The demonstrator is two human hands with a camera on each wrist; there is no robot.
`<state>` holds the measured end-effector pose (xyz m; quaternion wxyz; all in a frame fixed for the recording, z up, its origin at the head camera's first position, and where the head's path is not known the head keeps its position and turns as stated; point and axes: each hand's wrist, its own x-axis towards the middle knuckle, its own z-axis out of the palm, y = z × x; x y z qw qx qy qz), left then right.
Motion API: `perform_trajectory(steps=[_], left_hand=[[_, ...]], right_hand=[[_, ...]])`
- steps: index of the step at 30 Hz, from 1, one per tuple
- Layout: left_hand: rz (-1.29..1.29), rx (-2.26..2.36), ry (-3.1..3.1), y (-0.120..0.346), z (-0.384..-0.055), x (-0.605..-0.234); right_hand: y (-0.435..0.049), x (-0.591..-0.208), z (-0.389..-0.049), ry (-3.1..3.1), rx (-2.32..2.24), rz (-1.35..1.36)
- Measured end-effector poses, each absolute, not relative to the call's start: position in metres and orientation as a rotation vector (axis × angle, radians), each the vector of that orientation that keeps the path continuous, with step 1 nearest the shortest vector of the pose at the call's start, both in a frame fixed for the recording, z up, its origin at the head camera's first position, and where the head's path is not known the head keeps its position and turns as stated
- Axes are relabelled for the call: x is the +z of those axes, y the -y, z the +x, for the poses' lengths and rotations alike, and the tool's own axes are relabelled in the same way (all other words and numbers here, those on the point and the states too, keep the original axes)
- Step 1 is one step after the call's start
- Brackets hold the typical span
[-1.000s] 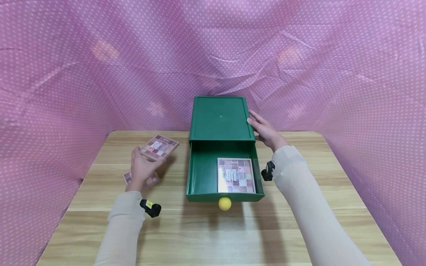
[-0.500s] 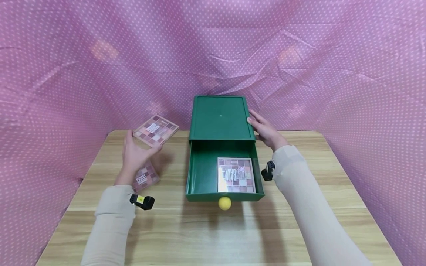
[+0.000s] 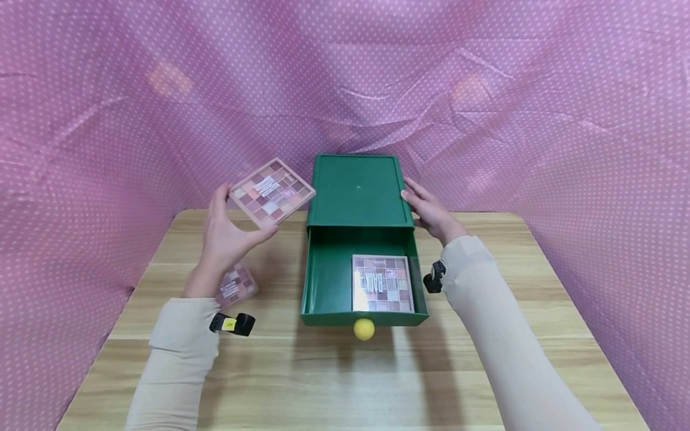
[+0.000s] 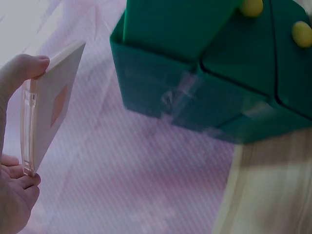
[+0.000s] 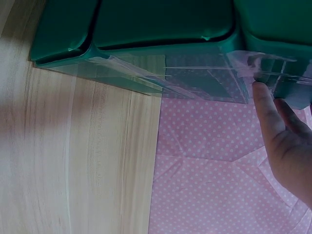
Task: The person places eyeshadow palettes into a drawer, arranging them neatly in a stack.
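Note:
My left hand (image 3: pixel 222 236) grips an eyeshadow palette (image 3: pixel 275 190) by opposite edges, between thumb and fingers. It is tilted in the air, left of a green drawer cabinet (image 3: pixel 356 188). In the left wrist view, the pale back of this palette (image 4: pixel 57 105) shows. The cabinet's top drawer (image 3: pixel 330 269) is pulled out, and a second palette (image 3: pixel 381 284) lies flat in its right part. My right hand (image 3: pixel 431 214) rests against the cabinet's right side with fingers extended; the right wrist view shows fingertips touching that side.
A third palette (image 3: pixel 238 285) lies on the wooden table (image 3: pixel 350 389), partly behind the left wrist. A yellow ball knob (image 3: pixel 363 329) sits on the drawer front. Lower drawers carry yellow knobs (image 4: pixel 302 34) too. A pink dotted cloth (image 3: pixel 345 90) hangs behind and at both sides.
My left hand has lifted its palette up and away from the table, lately rightward toward the cabinet. The table palette is more exposed. My right hand and the drawer have stayed put.

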<state>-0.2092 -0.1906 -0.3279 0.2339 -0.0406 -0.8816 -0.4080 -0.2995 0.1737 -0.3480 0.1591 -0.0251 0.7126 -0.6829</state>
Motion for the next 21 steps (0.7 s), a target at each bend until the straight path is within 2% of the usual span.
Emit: perform_trajectory(steps=[8,21], left_hand=[[-0.324,-1.104,2.327,0.168,-0.201,-0.316],[-0.518,-1.136,2.387,0.134,-0.186,-0.312]], right_hand=[[-0.174,-0.349,-0.299,-2.045,-1.951,-0.08],[-0.173,-0.349,-0.298,-2.047,-1.952,-0.079]])
